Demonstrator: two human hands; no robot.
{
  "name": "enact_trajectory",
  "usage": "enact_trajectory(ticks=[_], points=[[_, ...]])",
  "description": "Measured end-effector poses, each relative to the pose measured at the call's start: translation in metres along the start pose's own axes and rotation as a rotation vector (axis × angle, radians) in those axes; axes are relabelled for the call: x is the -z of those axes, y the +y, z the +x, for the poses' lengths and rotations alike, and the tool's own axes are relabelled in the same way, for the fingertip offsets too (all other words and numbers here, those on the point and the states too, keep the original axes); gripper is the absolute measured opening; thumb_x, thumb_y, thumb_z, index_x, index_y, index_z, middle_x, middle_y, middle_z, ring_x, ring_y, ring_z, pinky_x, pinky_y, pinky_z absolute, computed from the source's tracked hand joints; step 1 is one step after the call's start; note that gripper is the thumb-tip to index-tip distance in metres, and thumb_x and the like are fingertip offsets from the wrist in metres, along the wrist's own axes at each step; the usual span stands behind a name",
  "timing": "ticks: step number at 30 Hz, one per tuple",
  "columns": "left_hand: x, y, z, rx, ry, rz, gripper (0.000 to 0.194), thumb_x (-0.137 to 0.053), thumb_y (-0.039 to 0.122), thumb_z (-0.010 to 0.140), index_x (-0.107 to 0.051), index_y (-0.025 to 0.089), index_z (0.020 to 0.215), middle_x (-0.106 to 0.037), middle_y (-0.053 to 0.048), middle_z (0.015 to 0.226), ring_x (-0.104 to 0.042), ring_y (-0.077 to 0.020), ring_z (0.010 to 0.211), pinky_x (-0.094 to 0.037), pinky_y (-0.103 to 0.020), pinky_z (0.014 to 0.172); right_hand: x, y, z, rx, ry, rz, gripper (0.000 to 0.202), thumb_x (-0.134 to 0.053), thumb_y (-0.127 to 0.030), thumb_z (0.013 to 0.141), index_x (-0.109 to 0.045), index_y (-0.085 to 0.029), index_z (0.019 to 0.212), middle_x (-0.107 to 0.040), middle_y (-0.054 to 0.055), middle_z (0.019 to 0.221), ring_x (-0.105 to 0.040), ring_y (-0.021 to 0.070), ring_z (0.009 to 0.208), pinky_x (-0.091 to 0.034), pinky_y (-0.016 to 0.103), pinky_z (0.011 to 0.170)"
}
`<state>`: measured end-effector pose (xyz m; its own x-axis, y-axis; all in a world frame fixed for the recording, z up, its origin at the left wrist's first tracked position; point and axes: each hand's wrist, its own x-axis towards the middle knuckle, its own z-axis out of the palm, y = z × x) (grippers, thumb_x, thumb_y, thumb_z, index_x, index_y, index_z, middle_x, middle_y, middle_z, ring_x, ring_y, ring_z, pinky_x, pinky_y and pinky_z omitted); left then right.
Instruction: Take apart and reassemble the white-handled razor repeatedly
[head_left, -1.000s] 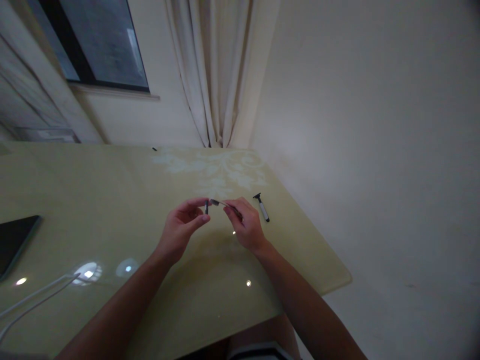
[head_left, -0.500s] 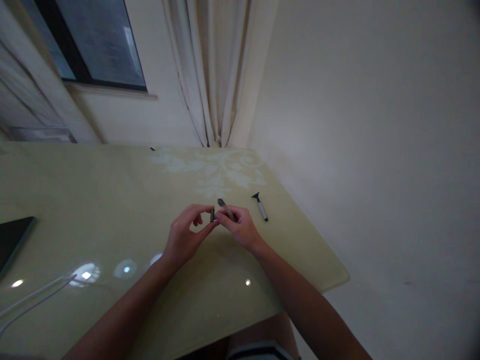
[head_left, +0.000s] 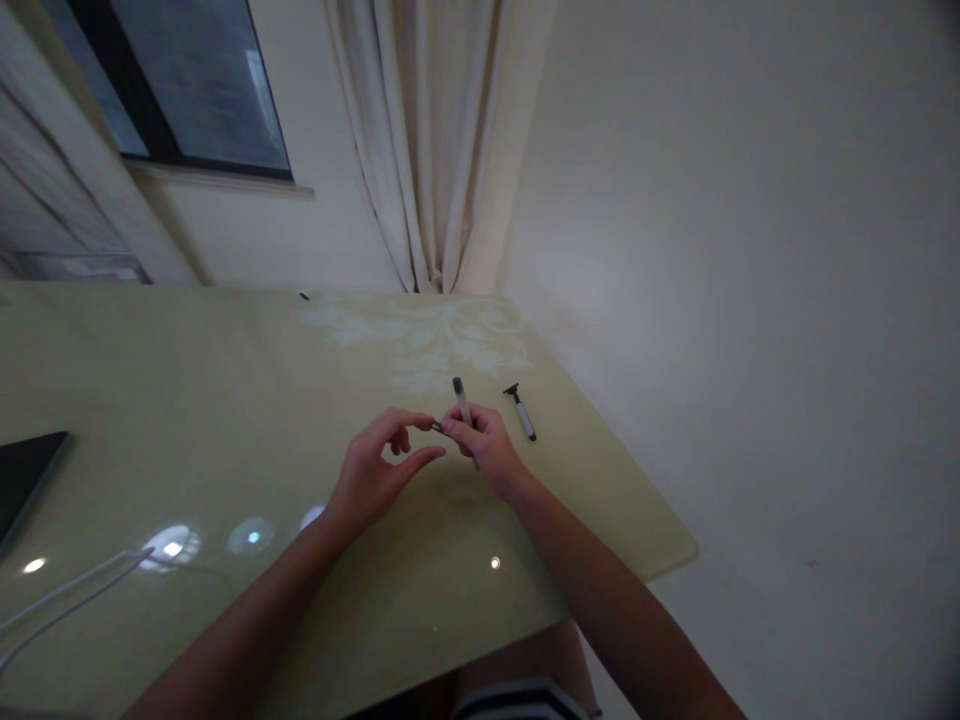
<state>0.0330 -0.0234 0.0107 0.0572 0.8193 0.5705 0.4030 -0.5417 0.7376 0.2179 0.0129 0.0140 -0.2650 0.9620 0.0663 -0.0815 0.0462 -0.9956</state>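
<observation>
My right hand is closed around a slim grey razor handle, whose dark end points up and away from me. Between the right thumb and fingers sits a small dark razor cartridge, partly hidden. My left hand is beside it, with the index fingertip touching the cartridge's left end. The left thumb is apart from the index finger and lies below the cartridge. Just right of my right hand, a whole razor with a grey handle and black head lies on the table.
The glossy pale table meets the wall at its right edge. A tiny dark piece lies near its far edge. At left are a dark flat device and a white cable. Curtains hang behind.
The cartridge has turned from upright to nearly level, passing from the left hand's pinch into the right fingers. The left thumb has come off it. The handle has tipped more upright.
</observation>
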Motion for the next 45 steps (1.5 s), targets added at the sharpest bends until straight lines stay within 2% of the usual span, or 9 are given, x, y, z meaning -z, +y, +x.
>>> enact_trajectory(ticks=[7, 12, 18, 25, 30, 34, 38, 42, 45], points=[[-0.003, -0.004, -0.001, 0.017, -0.072, -0.073, 0.013, -0.08, 0.03, 0.087, -0.072, 0.022, 0.093, -0.062, 0.002, 0.076, -0.054, -0.012, 0.065, -0.045, -0.024, 0.061, 0.002, 0.0, 0.002, -0.058, -0.084, 0.043, 0.03, -0.08, -0.044, 0.073, -0.067, -0.017, 0.076, -0.043, -0.008, 0.056, -0.031, 0.0078, 0.05, -0.021, 0.024, 0.047], [-0.002, -0.006, -0.001, -0.012, -0.116, -0.079, 0.036, -0.082, 0.027, 0.086, -0.07, 0.026, 0.12, -0.066, -0.001, 0.099, -0.055, -0.0111, 0.069, -0.048, -0.024, 0.065, 0.002, -0.004, -0.001, -0.057, -0.183, -0.009, 0.032, -0.083, -0.045, 0.074, -0.07, -0.016, 0.074, -0.045, -0.006, 0.059, -0.035, 0.0085, 0.054, -0.025, 0.025, 0.051], [0.0, -0.005, 0.001, -0.031, -0.175, -0.065, 0.034, -0.078, 0.026, 0.089, -0.073, 0.028, 0.123, -0.065, -0.003, 0.104, -0.055, -0.0116, 0.071, -0.05, -0.025, 0.068, 0.005, -0.002, 0.001, -0.008, -0.23, -0.088, 0.033, -0.081, -0.047, 0.078, -0.075, -0.015, 0.083, -0.052, -0.004, 0.066, -0.042, 0.0108, 0.06, -0.032, 0.026, 0.057], [0.001, -0.012, 0.003, 0.061, -0.054, -0.075, 0.03, -0.076, 0.029, 0.089, -0.07, 0.026, 0.118, -0.065, -0.002, 0.101, -0.055, -0.0117, 0.07, -0.049, -0.025, 0.066, 0.014, -0.007, 0.002, 0.301, -0.092, -0.401, 0.053, -0.043, -0.057, 0.107, -0.078, -0.017, 0.103, -0.06, 0.002, 0.075, -0.055, 0.0163, 0.073, -0.044, 0.029, 0.071], [0.004, -0.017, 0.006, 0.12, 0.024, -0.093, 0.031, -0.075, 0.031, 0.089, -0.07, 0.024, 0.118, -0.065, -0.001, 0.098, -0.054, -0.0113, 0.068, -0.047, -0.025, 0.066, 0.022, -0.012, 0.001, 0.48, -0.175, -0.679, 0.041, -0.053, -0.049, 0.106, -0.08, -0.018, 0.107, -0.07, 0.006, 0.085, -0.06, 0.0175, 0.079, -0.043, 0.03, 0.074], [0.004, -0.018, 0.007, 0.097, 0.028, -0.094, 0.03, -0.075, 0.028, 0.088, -0.071, 0.024, 0.118, -0.065, -0.001, 0.1, -0.053, -0.0111, 0.069, -0.047, -0.026, 0.067, 0.024, -0.006, 0.005, 0.465, -0.041, -0.676, 0.041, -0.054, -0.048, 0.106, -0.081, -0.016, 0.104, -0.068, 0.005, 0.08, -0.058, 0.0165, 0.072, -0.041, 0.029, 0.069], [0.005, -0.017, 0.007, 0.084, 0.033, -0.07, 0.03, -0.075, 0.027, 0.088, -0.07, 0.024, 0.118, -0.065, -0.001, 0.1, -0.054, -0.0117, 0.07, -0.047, -0.026, 0.069, 0.025, -0.003, 0.006, 0.412, -0.175, -0.599, 0.042, -0.058, -0.05, 0.103, -0.082, -0.017, 0.103, -0.068, 0.003, 0.077, -0.056, 0.0148, 0.068, -0.041, 0.027, 0.065], [0.006, -0.016, 0.008, 0.084, 0.033, -0.057, 0.029, -0.075, 0.027, 0.087, -0.071, 0.024, 0.116, -0.065, -0.001, 0.099, -0.053, -0.0117, 0.069, -0.048, -0.026, 0.069, 0.025, -0.005, 0.006, 0.409, -0.05, -0.591, 0.042, -0.058, -0.051, 0.102, -0.083, -0.017, 0.1, -0.068, 0.004, 0.075, -0.055, 0.0156, 0.067, -0.039, 0.028, 0.063], [0.006, -0.016, 0.008, 0.079, 0.031, -0.065, 0.029, -0.075, 0.027, 0.087, -0.071, 0.025, 0.116, -0.065, -0.001, 0.1, -0.053, -0.0117, 0.068, -0.048, -0.026, 0.068, 0.024, -0.005, 0.005, 0.369, -0.159, -0.531, 0.041, -0.06, -0.051, 0.101, -0.083, -0.017, 0.101, -0.068, 0.003, 0.075, -0.055, 0.0148, 0.065, -0.038, 0.028, 0.061]])
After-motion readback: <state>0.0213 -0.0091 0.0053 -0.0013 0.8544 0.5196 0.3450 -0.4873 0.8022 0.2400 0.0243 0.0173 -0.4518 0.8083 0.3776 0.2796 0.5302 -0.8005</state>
